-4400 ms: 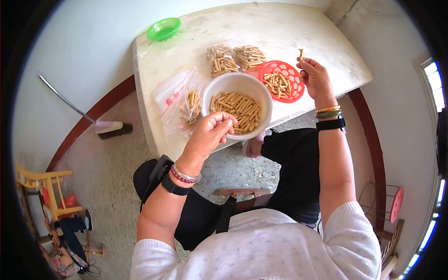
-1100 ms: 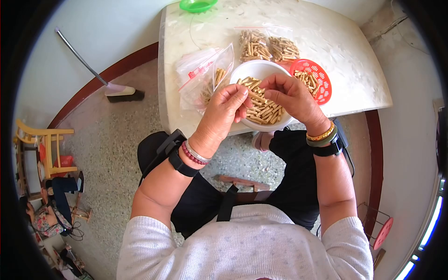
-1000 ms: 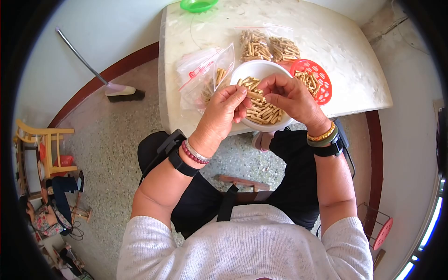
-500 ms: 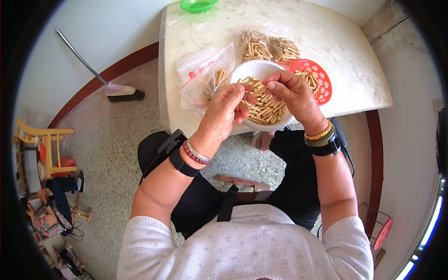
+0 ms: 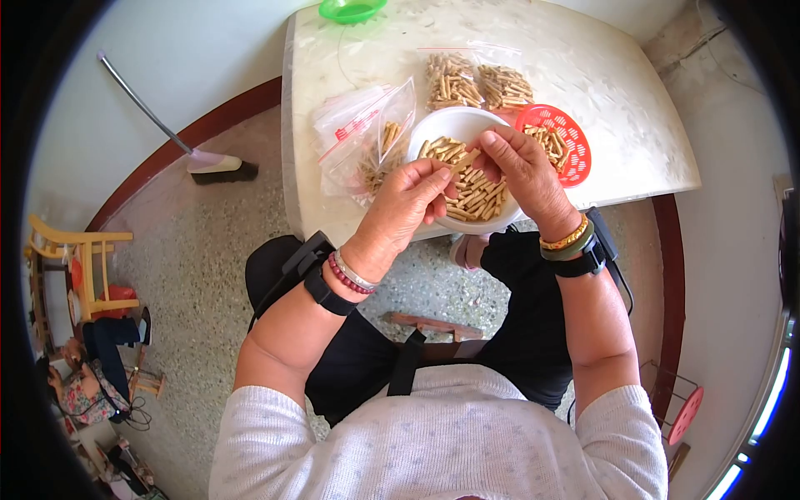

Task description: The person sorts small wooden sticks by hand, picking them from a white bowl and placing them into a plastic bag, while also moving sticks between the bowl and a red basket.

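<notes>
Above a white bowl [image 5: 423,132] filled with short tan sticks [image 5: 477,198], both my hands meet at one more tan stick [image 5: 465,161]. My left hand [image 5: 406,202] pinches its near end between thumb and fingertips. At its far end my right hand [image 5: 527,172] has thumb and fingers closed on it. To the right of the bowl, a red perforated basket [image 5: 577,139] holds more sticks. Two filled zip bags [image 5: 452,82] lie behind the bowl. Left of it are clear zip bags [image 5: 354,133], one with some sticks inside.
A green dish [image 5: 352,10] sits at the far edge of the pale table [image 5: 333,62]. A broom [image 5: 218,165] leans on the wall at left. Beyond a wooden chair [image 5: 87,250], another person [image 5: 92,379] sits at the lower left. A red round stool [image 5: 685,414] stands at right.
My right hand has turned slightly, and the stick now slants upward between my two hands. My left fingers have closed more tightly together around its end.
</notes>
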The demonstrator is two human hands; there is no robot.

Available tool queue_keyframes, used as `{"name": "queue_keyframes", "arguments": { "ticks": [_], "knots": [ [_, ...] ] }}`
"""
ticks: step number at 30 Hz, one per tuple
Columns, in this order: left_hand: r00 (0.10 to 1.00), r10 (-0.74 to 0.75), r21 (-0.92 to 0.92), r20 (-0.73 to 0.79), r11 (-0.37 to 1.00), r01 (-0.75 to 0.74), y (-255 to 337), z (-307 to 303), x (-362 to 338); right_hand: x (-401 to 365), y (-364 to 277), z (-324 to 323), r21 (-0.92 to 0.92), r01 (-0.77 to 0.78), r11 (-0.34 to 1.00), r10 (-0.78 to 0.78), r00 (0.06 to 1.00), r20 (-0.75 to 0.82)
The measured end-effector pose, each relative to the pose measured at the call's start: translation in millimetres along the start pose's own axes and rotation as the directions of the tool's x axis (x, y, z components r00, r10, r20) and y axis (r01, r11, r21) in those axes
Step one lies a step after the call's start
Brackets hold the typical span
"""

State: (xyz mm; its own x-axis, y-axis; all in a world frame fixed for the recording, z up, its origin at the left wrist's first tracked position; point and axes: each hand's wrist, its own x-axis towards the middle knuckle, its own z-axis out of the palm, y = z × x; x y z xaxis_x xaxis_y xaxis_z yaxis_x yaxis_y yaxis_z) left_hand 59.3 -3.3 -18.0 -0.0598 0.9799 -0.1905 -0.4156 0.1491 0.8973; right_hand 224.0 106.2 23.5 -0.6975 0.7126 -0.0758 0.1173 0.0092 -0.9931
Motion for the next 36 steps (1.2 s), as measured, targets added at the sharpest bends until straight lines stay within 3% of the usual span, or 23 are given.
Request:
{"name": "queue_keyframes", "arguments": {
  "ticks": [3, 9, 11, 24, 26, 27, 29, 30, 32, 34, 36],
  "knots": [
    [1.000, -0.016, -0.051, 0.024, 0.999, 0.017, -2.9, -2.9, 1.3, -0.7, 0.1, -0.6, 0.041, 0.023, 0.999, -0.023, 1.000, -0.004],
    [0.998, -0.055, -0.114, 0.037, 0.992, 0.059, -3.3, -4.2, 1.8, -1.9, -3.0, 1.8, -0.050, 0.065, 0.997, -0.064, 0.998, 0.023],
    [0.998, -0.056, -0.122, 0.037, 0.991, 0.061, -3.0, -3.9, 1.4, -0.9, -1.7, 3.7, 0.016, 0.087, 0.996, -0.088, 0.994, 0.059],
    [0.997, -0.067, -0.129, 0.035, 0.989, 0.071, 0.2, -2.8, -2.0, 3.9, -1.3, 7.3, -0.075, 0.028, 0.997, -0.025, 0.999, 0.037],
    [0.997, -0.052, -0.218, 0.049, 0.974, 0.061, -1.5, -4.3, -2.0, 9.5, 1.9, 8.0, -0.014, 0.134, 0.991, -0.135, 0.983, -0.123],
    [0.998, -0.048, -0.219, 0.047, 0.974, 0.057, -1.1, -4.7, -2.2, 11.9, -0.7, 10.8, -0.016, 0.136, 0.991, -0.137, 0.983, -0.120],
    [0.997, -0.068, -0.204, 0.038, 0.976, 0.074, -1.0, -4.8, -3.1, 17.5, -7.5, 20.7, 0.038, 0.266, 0.963, -0.244, 0.926, -0.287],
    [0.997, -0.066, -0.205, 0.036, 0.976, 0.072, -1.1, -4.4, -3.0, 20.7, -10.1, 24.5, 0.037, 0.266, 0.963, -0.245, 0.927, -0.284],
    [0.995, -0.085, -0.098, 0.049, 0.991, 0.089, -1.4, -2.8, -1.4, 27.9, -15.2, 32.4, -0.113, 0.387, 0.915, -0.403, 0.875, -0.268],
    [0.996, -0.074, -0.054, 0.050, 0.996, 0.077, -3.9, -2.4, 0.8, 34.9, -18.9, 44.2, -0.128, 0.382, 0.915, -0.402, 0.885, -0.235],
    [0.996, -0.067, -0.010, 0.053, 0.998, 0.067, -5.6, -4.4, 1.2, 42.3, -20.7, 55.4, -0.401, 0.461, 0.792, -0.553, 0.820, -0.148]
  ]
}}
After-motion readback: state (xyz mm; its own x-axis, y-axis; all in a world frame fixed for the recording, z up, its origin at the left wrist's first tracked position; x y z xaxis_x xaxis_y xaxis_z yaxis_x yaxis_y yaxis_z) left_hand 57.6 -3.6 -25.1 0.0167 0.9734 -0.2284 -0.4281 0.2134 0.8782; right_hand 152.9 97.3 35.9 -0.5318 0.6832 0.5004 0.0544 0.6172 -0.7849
